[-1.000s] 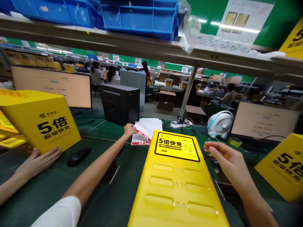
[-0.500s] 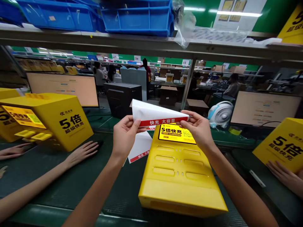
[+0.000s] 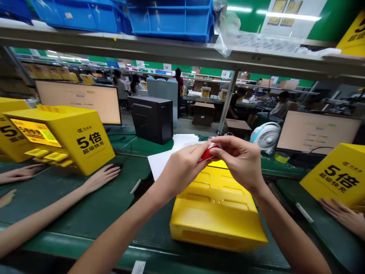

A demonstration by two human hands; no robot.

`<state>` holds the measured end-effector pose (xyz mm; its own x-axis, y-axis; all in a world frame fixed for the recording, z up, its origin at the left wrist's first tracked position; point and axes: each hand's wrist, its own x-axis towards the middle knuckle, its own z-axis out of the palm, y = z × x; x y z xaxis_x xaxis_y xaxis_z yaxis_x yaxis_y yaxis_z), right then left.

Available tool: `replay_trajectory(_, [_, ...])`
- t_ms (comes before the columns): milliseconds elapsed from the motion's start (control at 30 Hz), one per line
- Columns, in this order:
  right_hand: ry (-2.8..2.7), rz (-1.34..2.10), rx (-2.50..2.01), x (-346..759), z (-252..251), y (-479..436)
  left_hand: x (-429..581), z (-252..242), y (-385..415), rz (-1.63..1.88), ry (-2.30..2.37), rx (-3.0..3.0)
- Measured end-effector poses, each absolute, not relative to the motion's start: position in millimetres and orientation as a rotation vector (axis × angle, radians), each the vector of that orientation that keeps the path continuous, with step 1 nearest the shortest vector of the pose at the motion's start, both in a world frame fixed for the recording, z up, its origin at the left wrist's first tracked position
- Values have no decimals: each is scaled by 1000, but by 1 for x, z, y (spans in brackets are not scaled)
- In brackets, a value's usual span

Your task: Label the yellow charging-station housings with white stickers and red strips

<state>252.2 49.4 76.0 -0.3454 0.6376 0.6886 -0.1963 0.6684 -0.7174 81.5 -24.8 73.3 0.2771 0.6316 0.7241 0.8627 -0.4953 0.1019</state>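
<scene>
My left hand (image 3: 182, 169) and my right hand (image 3: 241, 160) meet in front of me, both pinching a white sticker sheet with a red strip (image 3: 207, 153). The sheet is held over the far end of a yellow charging cabinet (image 3: 216, 209) that lies flat on the green belt (image 3: 85, 213). Behind my hands, a loose pile of white sheets (image 3: 168, 156) rests on the table.
Another person's hand (image 3: 101, 177) lies beside a yellow cabinet (image 3: 65, 137) on the left; a second one (image 3: 18, 174) is farther left. On the right, someone's hand (image 3: 342, 217) touches a yellow cabinet (image 3: 336, 177). Monitors (image 3: 78, 101), a black computer tower (image 3: 151, 118) and a small fan (image 3: 265, 137) stand behind.
My left hand picked a sheet from the pile and both hands held it spread wide. Now the hands have come together, pinching the sheet at its red strip.
</scene>
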Motion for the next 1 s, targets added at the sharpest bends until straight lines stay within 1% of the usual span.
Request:
replay_trajectory(200, [-1844, 610, -417, 257, 78, 42, 93, 65, -26, -1091, -1396, -1957])
replay_trajectory(500, [-1693, 322, -359, 260, 78, 28, 105, 57, -28, -1380, -1294, -1989])
replay_trajectory(733, [-1711, 31, -266, 266, 67, 35, 114, 49, -20, -1475, -1273, -1953])
replay_trajectory(867, [-1729, 49, -245, 265, 65, 37, 114, 47, -19, -1491, -1306, -1936])
replay_trajectory(1000, [-1666, 352, -387, 262, 64, 37, 114, 45, -20, -1419, -1369, -1888])
